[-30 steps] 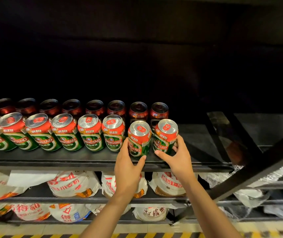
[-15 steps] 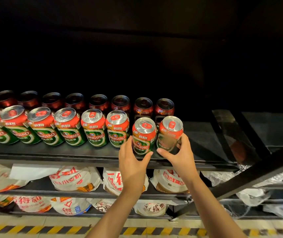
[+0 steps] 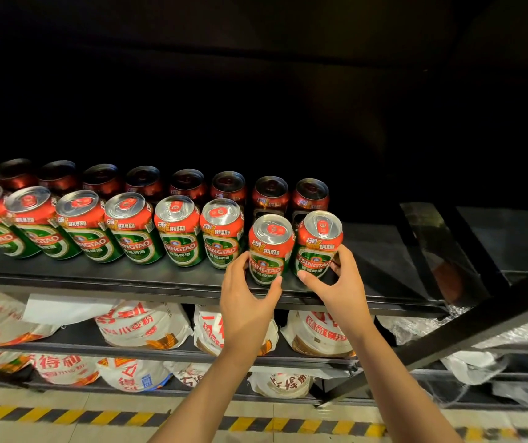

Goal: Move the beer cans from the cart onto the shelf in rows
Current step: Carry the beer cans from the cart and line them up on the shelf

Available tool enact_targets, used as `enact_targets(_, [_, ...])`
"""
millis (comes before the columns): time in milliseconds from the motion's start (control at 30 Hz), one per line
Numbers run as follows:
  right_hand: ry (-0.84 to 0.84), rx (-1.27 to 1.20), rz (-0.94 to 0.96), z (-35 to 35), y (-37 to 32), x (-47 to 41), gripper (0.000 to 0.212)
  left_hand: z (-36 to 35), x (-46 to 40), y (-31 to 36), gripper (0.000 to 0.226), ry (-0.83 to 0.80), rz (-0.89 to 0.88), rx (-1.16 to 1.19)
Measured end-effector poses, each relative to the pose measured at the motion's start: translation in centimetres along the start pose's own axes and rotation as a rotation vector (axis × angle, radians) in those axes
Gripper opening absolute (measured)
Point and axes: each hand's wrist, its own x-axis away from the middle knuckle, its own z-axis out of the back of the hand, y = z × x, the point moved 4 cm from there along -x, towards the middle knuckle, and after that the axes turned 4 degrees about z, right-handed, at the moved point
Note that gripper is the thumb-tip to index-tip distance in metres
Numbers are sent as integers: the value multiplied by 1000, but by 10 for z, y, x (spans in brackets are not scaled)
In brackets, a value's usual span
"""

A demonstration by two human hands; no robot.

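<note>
Left hand [image 3: 248, 303] grasping near can [image 3: 270, 249]; right hand [image 3: 339, 282] grasping right can [image 3: 317, 244]. Both upright on black shelf [image 3: 128, 278], right end of front row, touching.

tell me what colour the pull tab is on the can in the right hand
Red, on a silver lid; the can in the right hand shows it clearly in the head view.

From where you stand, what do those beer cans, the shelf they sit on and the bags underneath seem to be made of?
The beer cans look like thin metal, likely aluminium: bare silvery tops with pull tabs, glossy printed red and green sides. The shelf seems to be black painted metal, smooth and faintly reflective. The bags below look like white printed plastic or woven sacking; their creased, soft surface leaves it open.
</note>
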Motion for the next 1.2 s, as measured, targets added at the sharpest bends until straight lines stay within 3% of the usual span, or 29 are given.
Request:
enact_targets(267, [-8,-9,-8,2,2,-1,74,-4,-2,2,62,68,72,37])
enact_targets(367, [-30,-19,5,2,2,0,81,-3,-1,0,69,37,20,-1])
enact_targets(633, [-42,53,2,0,2,0,66,-1,0,2,63,42,3,-15])
enact_targets(1200, [68,10,-20,-3,0,-2,65,-7,-3,3,57,133,35,34])
